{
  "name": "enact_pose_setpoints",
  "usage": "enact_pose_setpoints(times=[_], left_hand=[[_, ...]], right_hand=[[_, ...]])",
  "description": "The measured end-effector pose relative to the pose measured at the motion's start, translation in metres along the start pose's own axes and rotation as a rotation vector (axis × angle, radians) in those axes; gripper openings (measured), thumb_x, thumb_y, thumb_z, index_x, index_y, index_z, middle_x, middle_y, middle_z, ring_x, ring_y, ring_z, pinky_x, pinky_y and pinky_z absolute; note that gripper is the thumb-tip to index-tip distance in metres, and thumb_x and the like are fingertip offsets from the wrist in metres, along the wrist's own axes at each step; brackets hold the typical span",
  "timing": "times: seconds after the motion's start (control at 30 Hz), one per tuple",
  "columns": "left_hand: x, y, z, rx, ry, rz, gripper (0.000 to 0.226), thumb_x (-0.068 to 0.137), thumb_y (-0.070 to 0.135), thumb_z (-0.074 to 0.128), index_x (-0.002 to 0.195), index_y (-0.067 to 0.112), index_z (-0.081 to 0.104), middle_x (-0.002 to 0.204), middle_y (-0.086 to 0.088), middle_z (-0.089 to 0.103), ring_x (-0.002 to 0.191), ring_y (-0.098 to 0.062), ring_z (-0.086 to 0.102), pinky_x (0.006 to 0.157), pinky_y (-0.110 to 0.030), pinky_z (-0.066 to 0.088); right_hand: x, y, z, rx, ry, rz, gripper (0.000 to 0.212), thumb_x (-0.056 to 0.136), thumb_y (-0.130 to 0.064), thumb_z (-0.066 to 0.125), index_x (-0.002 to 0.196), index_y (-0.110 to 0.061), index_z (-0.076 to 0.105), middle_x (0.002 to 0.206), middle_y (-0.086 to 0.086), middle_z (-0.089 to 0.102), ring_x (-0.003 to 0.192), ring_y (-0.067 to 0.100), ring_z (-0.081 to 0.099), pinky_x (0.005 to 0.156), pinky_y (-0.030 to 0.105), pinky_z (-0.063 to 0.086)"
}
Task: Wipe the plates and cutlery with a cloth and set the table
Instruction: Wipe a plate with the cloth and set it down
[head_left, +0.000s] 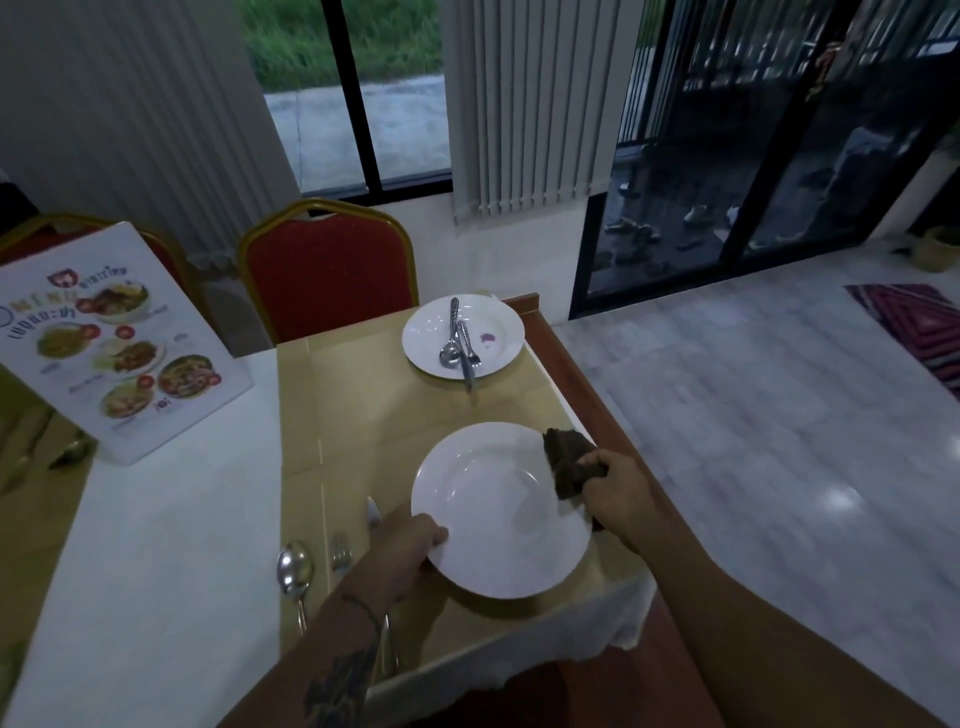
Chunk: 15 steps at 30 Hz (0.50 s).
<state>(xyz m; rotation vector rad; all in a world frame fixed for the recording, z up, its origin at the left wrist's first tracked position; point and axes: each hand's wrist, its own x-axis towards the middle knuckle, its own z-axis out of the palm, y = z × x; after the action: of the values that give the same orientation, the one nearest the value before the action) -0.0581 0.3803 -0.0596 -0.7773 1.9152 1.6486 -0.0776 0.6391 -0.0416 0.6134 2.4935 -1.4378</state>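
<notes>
Firmly, the left grip (410, 545) pinches the left rim of the near plate (498, 514) (thumb on top), its near edge raised off the worktop (363, 415). The right grip (618, 493) clutches a dark cloth (569, 465) against the right rim. A spoon (295, 569) and fork (340, 553) lie to the left, and the far plate (498, 317) carries more cutlery.

Table (363, 415): far plate (501, 318), spoon (295, 569), fork (340, 553), menu stand (119, 343).

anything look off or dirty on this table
The far plate has a small purple smudge right of its centre, so it looks unwiped. A spoon and a fork lie on it, and the fork's end pokes over the near rim.
</notes>
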Motion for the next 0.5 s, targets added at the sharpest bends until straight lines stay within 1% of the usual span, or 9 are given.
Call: enact_pose_setpoints(times=[0.03, 0.1, 0.17, 0.2, 0.27, 0.33, 0.37, 0.43, 0.5], left_hand=[[0.0, -0.003, 0.001, 0.082, 0.011, 0.014, 0.046, 0.073, 0.004, 0.064, 0.118, 0.005, 0.06, 0.112, -0.017, 0.066, 0.105, -0.037, 0.06, 0.095, -0.055, 0.052], [-0.008, -0.005, 0.003, 0.223, 0.043, 0.077, 0.017, 0.083, 0.001, 0.062, 0.096, 0.012, 0.061, 0.106, -0.015, 0.065, 0.101, -0.031, 0.06, 0.095, -0.047, 0.053], [-0.014, -0.007, 0.002, 0.297, 0.049, 0.139, 0.022, 0.087, -0.001, 0.058, 0.081, 0.02, 0.057, 0.096, -0.011, 0.064, 0.092, -0.025, 0.06, 0.088, -0.041, 0.054], [-0.014, -0.009, 0.001, 0.323, 0.045, 0.165, 0.023, 0.087, -0.002, 0.056, 0.08, 0.02, 0.059, 0.095, -0.011, 0.065, 0.091, -0.025, 0.061, 0.087, -0.041, 0.054], [-0.007, -0.01, -0.002, 0.345, 0.052, 0.186, 0.02, 0.086, -0.004, 0.052, 0.09, 0.01, 0.065, 0.1, -0.016, 0.067, 0.095, -0.029, 0.063, 0.084, -0.04, 0.054], [-0.001, -0.009, -0.005, 0.387, 0.034, 0.167, 0.018, 0.089, -0.005, 0.049, 0.095, -0.001, 0.065, 0.101, -0.02, 0.066, 0.091, -0.027, 0.062, 0.077, -0.034, 0.051], [0.001, -0.008, -0.007, 0.415, 0.015, 0.158, 0.017, 0.091, -0.005, 0.047, 0.088, -0.001, 0.063, 0.097, -0.019, 0.065, 0.084, -0.021, 0.06, 0.075, -0.031, 0.049], [0.001, -0.006, -0.011, 0.477, 0.015, 0.145, 0.019, 0.091, -0.001, 0.048, 0.075, 0.006, 0.056, 0.081, -0.012, 0.057, 0.071, -0.012, 0.052, 0.069, -0.029, 0.049], [-0.007, 0.004, -0.019, 0.539, 0.058, 0.137, 0.008, 0.082, 0.01, 0.053, 0.078, 0.006, 0.06, 0.075, -0.004, 0.055, 0.068, -0.013, 0.05, 0.057, -0.025, 0.043]], right_hand=[[-0.002, 0.001, 0.003, -0.008, 0.008, -0.01, 0.032, 0.08, 0.009, 0.052, 0.087, -0.017, 0.07, 0.094, 0.005, 0.066, 0.087, 0.02, 0.065, 0.07, 0.034, 0.06], [-0.004, 0.0, 0.007, -0.027, 0.021, -0.018, 0.036, 0.08, 0.009, 0.052, 0.081, -0.022, 0.068, 0.09, 0.002, 0.066, 0.088, 0.02, 0.064, 0.076, 0.037, 0.06], [-0.007, 0.0, 0.009, -0.042, 0.02, -0.016, 0.038, 0.08, 0.01, 0.051, 0.077, -0.025, 0.065, 0.085, -0.002, 0.065, 0.086, 0.018, 0.063, 0.08, 0.038, 0.059], [-0.008, 0.0, 0.01, -0.045, 0.023, -0.02, 0.038, 0.08, 0.01, 0.051, 0.075, -0.025, 0.064, 0.083, -0.003, 0.064, 0.084, 0.016, 0.061, 0.079, 0.036, 0.058], [-0.011, -0.003, 0.011, -0.053, 0.04, -0.049, 0.038, 0.081, 0.011, 0.052, 0.074, -0.025, 0.061, 0.08, -0.006, 0.062, 0.079, 0.009, 0.058, 0.074, 0.028, 0.053], [-0.013, -0.009, 0.013, -0.062, 0.058, -0.075, 0.038, 0.082, 0.01, 0.055, 0.073, -0.026, 0.06, 0.08, -0.005, 0.061, 0.078, 0.007, 0.056, 0.072, 0.023, 0.047], [-0.013, -0.013, 0.015, -0.067, 0.065, -0.086, 0.038, 0.081, 0.009, 0.057, 0.073, -0.028, 0.06, 0.084, -0.003, 0.063, 0.081, 0.01, 0.058, 0.072, 0.023, 0.046], [-0.011, -0.02, 0.019, -0.095, 0.079, -0.126, 0.035, 0.078, 0.006, 0.061, 0.075, -0.029, 0.063, 0.094, 0.002, 0.066, 0.09, 0.017, 0.062, 0.072, 0.024, 0.046], [-0.01, -0.029, 0.023, -0.13, 0.093, -0.164, 0.03, 0.078, 0.002, 0.064, 0.078, -0.028, 0.065, 0.1, 0.003, 0.066, 0.093, 0.019, 0.063, 0.073, 0.025, 0.047]])
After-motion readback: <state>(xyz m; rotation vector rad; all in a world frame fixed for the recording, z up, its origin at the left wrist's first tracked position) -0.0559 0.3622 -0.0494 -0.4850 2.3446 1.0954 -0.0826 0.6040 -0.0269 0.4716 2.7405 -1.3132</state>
